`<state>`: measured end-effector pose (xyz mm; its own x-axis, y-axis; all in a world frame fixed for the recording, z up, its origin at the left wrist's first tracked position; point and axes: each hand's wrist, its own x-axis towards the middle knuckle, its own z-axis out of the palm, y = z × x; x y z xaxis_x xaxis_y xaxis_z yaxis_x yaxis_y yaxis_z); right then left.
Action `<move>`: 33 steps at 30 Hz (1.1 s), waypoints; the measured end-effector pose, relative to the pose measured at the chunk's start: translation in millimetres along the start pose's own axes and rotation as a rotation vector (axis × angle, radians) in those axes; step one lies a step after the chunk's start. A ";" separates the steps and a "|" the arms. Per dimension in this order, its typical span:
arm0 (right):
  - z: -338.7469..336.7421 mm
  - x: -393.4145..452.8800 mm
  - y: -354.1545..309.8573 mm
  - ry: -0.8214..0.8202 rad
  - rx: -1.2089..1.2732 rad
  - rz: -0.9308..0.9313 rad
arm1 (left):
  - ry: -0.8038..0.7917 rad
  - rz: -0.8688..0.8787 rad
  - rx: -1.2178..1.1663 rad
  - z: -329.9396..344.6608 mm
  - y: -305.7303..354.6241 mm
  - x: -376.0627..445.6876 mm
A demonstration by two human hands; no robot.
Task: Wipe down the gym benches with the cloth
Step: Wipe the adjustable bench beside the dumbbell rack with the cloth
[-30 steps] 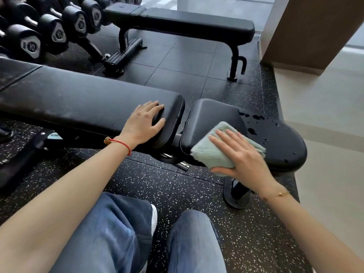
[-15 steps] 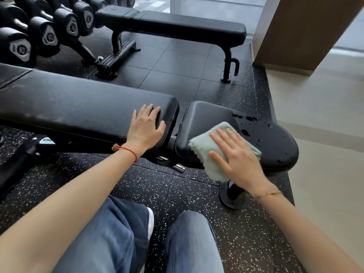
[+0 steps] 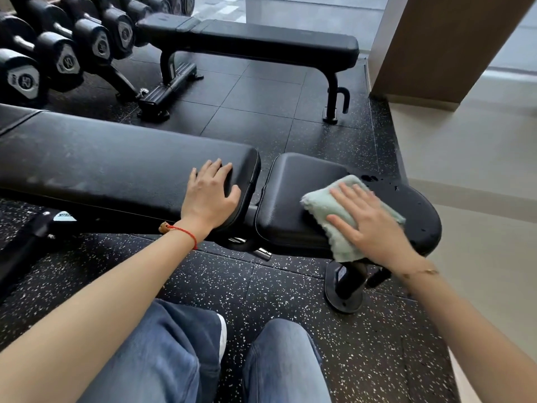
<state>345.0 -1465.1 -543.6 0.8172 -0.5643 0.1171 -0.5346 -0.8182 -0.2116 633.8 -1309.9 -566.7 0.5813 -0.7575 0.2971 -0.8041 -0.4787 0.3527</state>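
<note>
Pale green terry, the cloth (image 3: 337, 212) lies folded on the seat pad (image 3: 293, 199) of the near bench, one edge hanging over its front; the right hand (image 3: 370, 225) presses it flat with straight, spread fingers, while the left hand (image 3: 210, 194) rests open-palmed on the end of the long back pad (image 3: 116, 167). The step in hand looks like wiping the seat; dark wet droplets (image 3: 374, 180) beyond the cloth suggest the next pass should sweep outward over them, then the back pad and far bench (image 3: 261, 45)
</note>
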 end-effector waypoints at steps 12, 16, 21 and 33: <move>11.5 9.9 -20.2 0.001 0.086 -0.128 | 0.001 0.000 0.005 0.5 0.5 0.0; 1.8 28.4 16.2 0.005 0.105 0.023 | 0.005 -0.014 0.003 0.2 3.1 1.3; 9.1 64.7 -24.9 -0.035 0.023 -0.002 | 0.001 -0.016 -0.001 0.2 3.2 0.8; 28.6 17.5 -87.8 0.007 -0.181 -0.423 | -0.026 -0.005 0.014 -1.3 2.5 0.2</move>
<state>412.4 -1400.1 -550.7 0.9706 -0.1765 0.1635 -0.1837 -0.9825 0.0296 632.1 -1310.6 -564.7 0.5820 -0.7663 0.2722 -0.8029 -0.4885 0.3415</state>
